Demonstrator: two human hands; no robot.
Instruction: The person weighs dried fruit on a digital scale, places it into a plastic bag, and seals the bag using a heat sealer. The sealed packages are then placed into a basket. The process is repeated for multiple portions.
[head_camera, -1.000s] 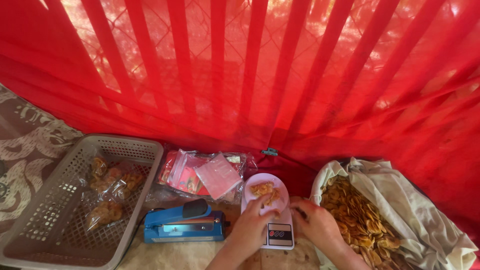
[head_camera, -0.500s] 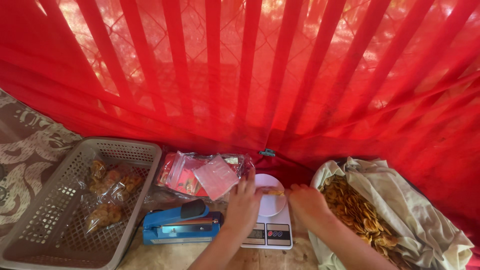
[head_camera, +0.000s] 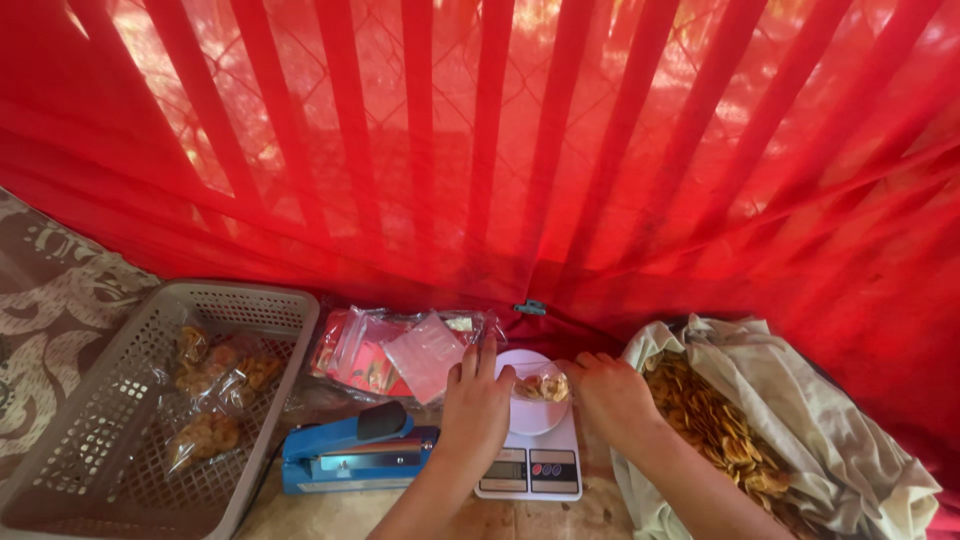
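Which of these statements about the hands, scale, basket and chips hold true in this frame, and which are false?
1. Both hands, the left hand and the right hand, are at the small bag of chips on the scale. True.
2. The grey basket holds no bags. False: several filled bags lie in it.
3. The blue sealer lies between basket and scale. True.
4. The loose chips sit in a metal bowl. False: they lie in a cloth-lined sack.

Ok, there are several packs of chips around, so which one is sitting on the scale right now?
The small clear bag of chips between both hands, on the white scale. The other filled bags lie in the grey basket at far left.
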